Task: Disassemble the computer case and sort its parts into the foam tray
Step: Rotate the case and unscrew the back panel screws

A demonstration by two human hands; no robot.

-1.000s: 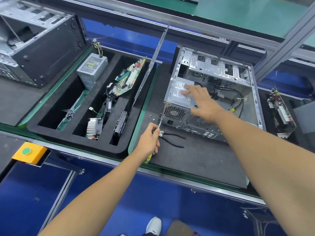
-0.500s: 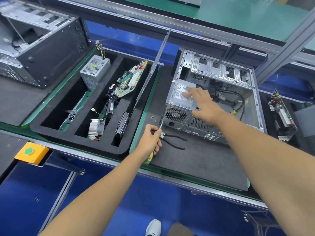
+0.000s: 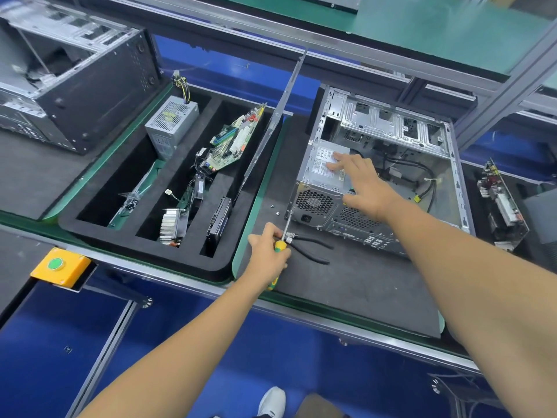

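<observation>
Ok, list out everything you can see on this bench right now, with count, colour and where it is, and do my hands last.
computer case: one, silver, open, on the dark mat at right
power supply in case: one, silver, near-left corner of the case
foam tray: one, black, left of the case
power supply in tray: one, grey, far end of left slot
motherboard: one, green, tilted in middle slot
heatsink: one, silver, near end of middle slot
pliers: one, black-handled, on the mat before the case
button box: one, yellow with green button, near left
second case: one, black, far left
left hand: grips a yellow-green screwdriver
right hand: flat on the power supply in case
</observation>
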